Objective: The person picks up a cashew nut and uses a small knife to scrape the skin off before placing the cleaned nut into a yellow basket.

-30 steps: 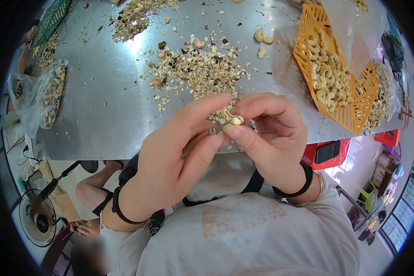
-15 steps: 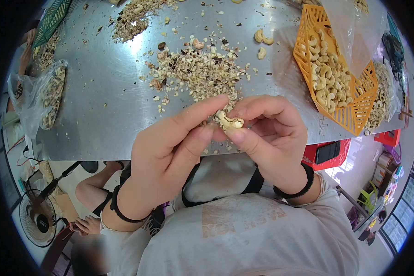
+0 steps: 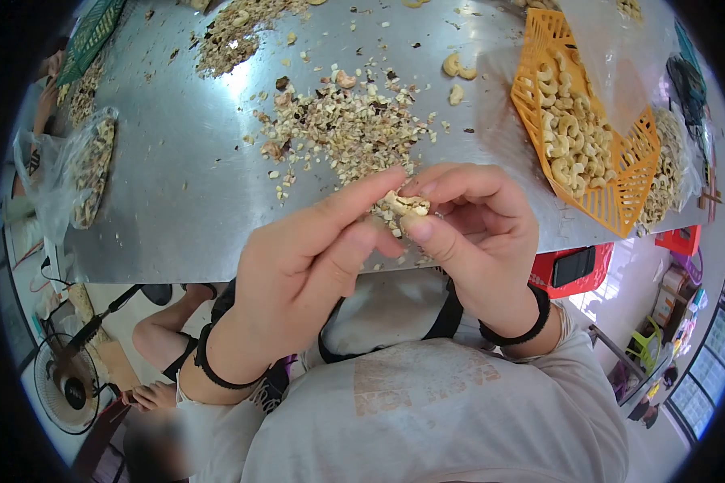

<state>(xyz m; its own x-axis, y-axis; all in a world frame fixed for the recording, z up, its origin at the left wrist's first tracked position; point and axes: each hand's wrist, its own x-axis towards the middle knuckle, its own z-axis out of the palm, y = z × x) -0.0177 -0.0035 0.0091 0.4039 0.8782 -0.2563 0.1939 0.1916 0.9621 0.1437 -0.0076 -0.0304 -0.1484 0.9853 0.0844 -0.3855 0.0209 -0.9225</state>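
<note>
A pale cashew nut (image 3: 411,206) with a dark split along it is pinched between the thumb and fingers of my right hand (image 3: 487,229). My left hand (image 3: 302,249) is bent close against the nut's left end, its index finger stretched over it and its thumb lower down. Whatever lies between the left fingers is hidden. Just beyond both hands, a heap of cream and brown nut scraps (image 3: 342,129) covers the metal table (image 3: 185,201).
An orange basket (image 3: 640,169) of cashews (image 3: 568,145) stands at the right. A few loose cashews (image 3: 457,68) lie nearby. At the left is a plastic bag (image 3: 93,169) of nut pieces. A phone (image 3: 573,266) rests on something red below the table. Another person sits at lower left.
The cashew has shifted slightly right and up with my right fingers. My left thumb has drawn back a little from it, and another left fingertip now shows.
</note>
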